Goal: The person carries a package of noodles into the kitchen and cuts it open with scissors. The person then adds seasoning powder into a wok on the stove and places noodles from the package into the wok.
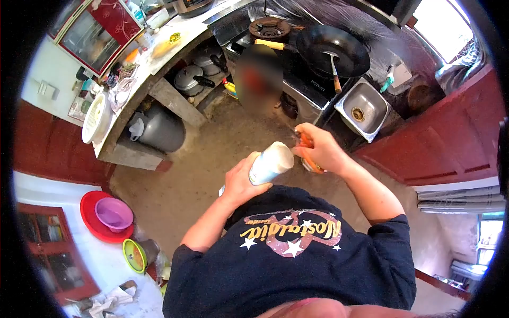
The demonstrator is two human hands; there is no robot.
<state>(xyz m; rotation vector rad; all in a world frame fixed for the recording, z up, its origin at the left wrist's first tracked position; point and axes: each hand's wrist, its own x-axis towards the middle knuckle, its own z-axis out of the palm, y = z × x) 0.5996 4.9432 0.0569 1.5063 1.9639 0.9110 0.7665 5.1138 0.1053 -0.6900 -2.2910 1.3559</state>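
Observation:
My left hand (241,183) is wrapped round a white and pale-blue cylindrical bottle (268,164), held tilted in front of my chest. Its round, beige end points up and to the right. Close beside that end, my right hand (321,148) is closed on orange-handled scissors (305,140). Fingers cover much of the handles, and a short dark part shows above them. Whether the scissors touch the bottle, I cannot tell.
Ahead stands a stove with a black wok (334,50) and a spatula (334,71), left of a steel sink (363,108). Lidded pots (188,79) and a grey bin (161,130) sit under the curved counter. Basins (106,214) are at left. A blurred patch hides part of the stove front.

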